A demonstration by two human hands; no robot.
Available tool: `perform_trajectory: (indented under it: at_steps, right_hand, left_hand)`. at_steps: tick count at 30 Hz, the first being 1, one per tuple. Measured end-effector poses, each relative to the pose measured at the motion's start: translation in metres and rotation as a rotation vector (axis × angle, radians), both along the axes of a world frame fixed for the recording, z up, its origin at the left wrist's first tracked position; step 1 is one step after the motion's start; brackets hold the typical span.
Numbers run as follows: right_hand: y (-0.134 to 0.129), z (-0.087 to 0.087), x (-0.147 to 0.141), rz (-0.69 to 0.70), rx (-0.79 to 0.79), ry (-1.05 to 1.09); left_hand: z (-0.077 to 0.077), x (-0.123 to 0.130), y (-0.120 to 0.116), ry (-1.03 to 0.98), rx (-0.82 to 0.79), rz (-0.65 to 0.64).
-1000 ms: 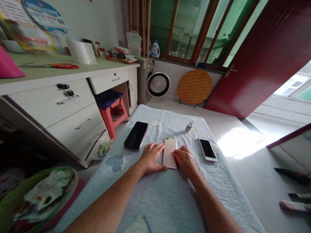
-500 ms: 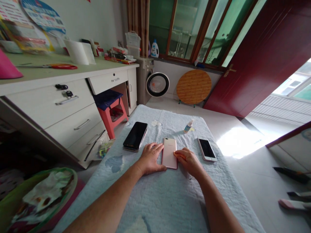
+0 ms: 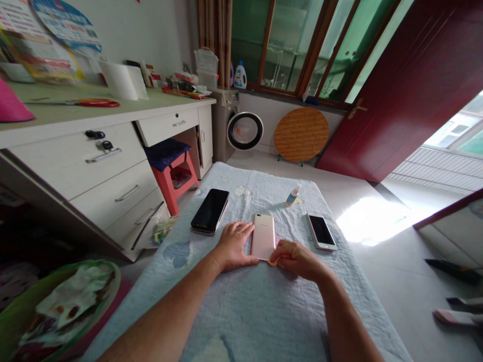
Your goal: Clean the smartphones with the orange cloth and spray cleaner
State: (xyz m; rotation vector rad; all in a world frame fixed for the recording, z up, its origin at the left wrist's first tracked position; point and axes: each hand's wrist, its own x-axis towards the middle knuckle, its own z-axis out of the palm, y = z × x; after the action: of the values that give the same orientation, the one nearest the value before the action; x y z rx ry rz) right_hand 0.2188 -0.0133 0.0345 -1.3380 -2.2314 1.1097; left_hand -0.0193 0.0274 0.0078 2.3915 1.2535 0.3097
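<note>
A rose-gold smartphone (image 3: 263, 235) lies face down on the light blue cloth (image 3: 260, 306), its camera at the far end. My left hand (image 3: 234, 246) steadies it from the left, fingertips at its long edge and thumb by the near left corner. My right hand (image 3: 296, 257) is closed on a small orange cloth (image 3: 273, 262), pressed to the phone's near right corner. Much of that cloth is hidden under my fingers. To the right, a white phone (image 3: 321, 232) lies screen up. Black phones (image 3: 210, 210), seemingly stacked, lie on the left. A small spray bottle (image 3: 292, 196) stands beyond.
On the left stand a white desk (image 3: 105, 176) and a red stool (image 3: 175, 176). A waste bin (image 3: 116, 296) with crumpled tissue is at the lower left. The washing machine (image 3: 222, 125) has its round door open. A round wooden tabletop (image 3: 301, 134) leans against the wall.
My right hand has slid the orange cloth down along the phone's right edge to its near corner. My left hand has stayed in place.
</note>
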Motion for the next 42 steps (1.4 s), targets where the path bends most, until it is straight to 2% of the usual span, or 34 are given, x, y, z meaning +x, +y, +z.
perform_trajectory:
  at_steps: [6,10,18,25,32,37,42]
  right_hand:
    - [0.01,-0.015,-0.01,-0.324,0.202,-0.043]
    - [0.015,-0.023,-0.016,-0.409,0.323,-0.112]
    - [0.016,-0.017,-0.029,-0.359,0.403,-0.231]
    - [0.005,-0.006,-0.042,-0.15,0.436,-0.235]
    - [-0.003,-0.005,-0.047,0.024,0.397,-0.211]
    - [-0.001,-0.007,-0.046,-0.029,0.391,-0.18]
    - [0.006,-0.013,-0.043,-0.217,0.407,-0.197]
  left_hand:
    - [-0.001,0.0,0.0,0.004,0.003,0.005]
    - [-0.002,0.0,0.0,0.0,0.002,0.007]
    - [-0.001,0.0,0.0,-0.004,-0.015,0.009]
    - [0.005,0.0,-0.002,-0.005,-0.03,0.003]
    - [0.0,0.0,-0.001,0.008,-0.009,0.007]
    - [0.002,0.0,-0.001,0.007,-0.009,0.01]
    - [0.005,0.0,-0.002,0.011,-0.026,0.01]
